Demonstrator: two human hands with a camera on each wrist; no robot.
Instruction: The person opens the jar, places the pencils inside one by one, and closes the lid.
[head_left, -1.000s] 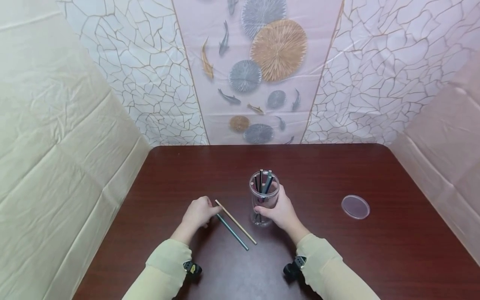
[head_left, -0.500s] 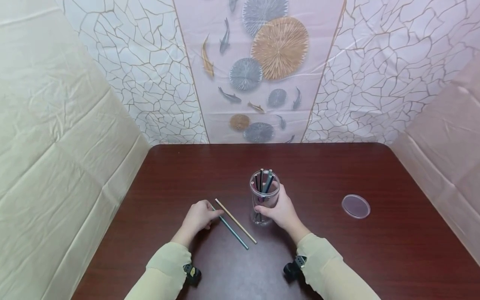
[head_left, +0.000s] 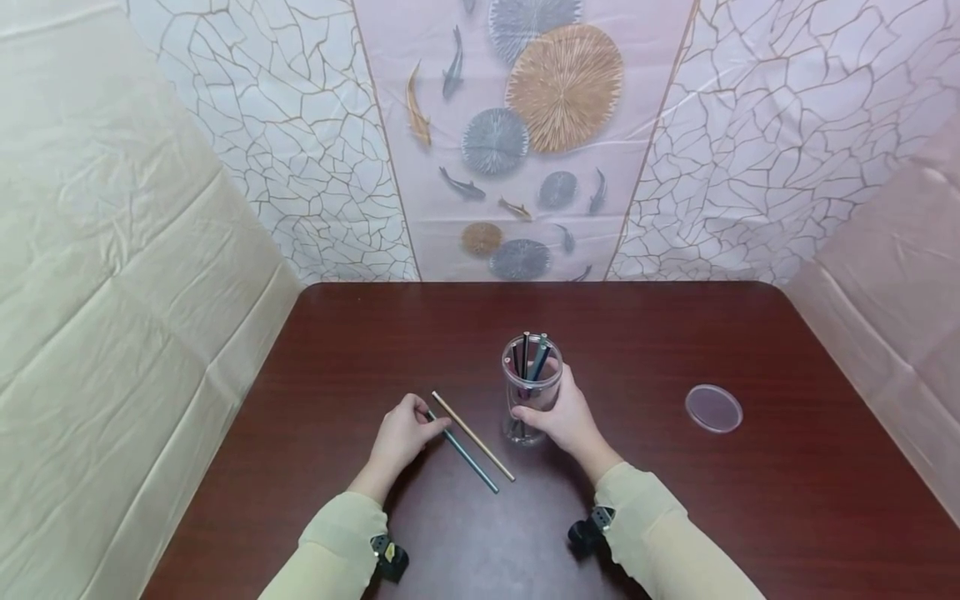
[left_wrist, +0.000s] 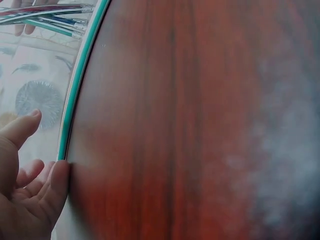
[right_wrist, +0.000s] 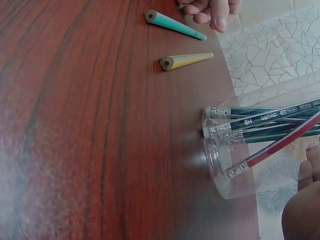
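Observation:
My left hand (head_left: 401, 435) is at the far end of a green pencil (head_left: 472, 462) on the table. In the left wrist view its thumb stands apart from the fingers, and a fingertip (left_wrist: 61, 172) is right at the end of that pencil. Beside it lies a yellow pencil (head_left: 480, 442), roughly parallel. My right hand (head_left: 562, 417) grips a clear plastic jar (head_left: 517, 396) around its side, thumb in front. Several pencils (right_wrist: 270, 120) stand in the jar, dark green ones and a red one, eraser ends down.
A round clear lid (head_left: 714, 408) lies on the dark red-brown table (head_left: 637, 333) to the right of the jar. Cream and patterned cloth (head_left: 300, 125) hangs around the table's back and sides. A small black camera (head_left: 390, 560) sits at each wrist.
My left hand has shifted slightly to the right at the green pencil, whose far end now shows between thumb and fingers. The right hand and jar stay in place; the head view tilts a little.

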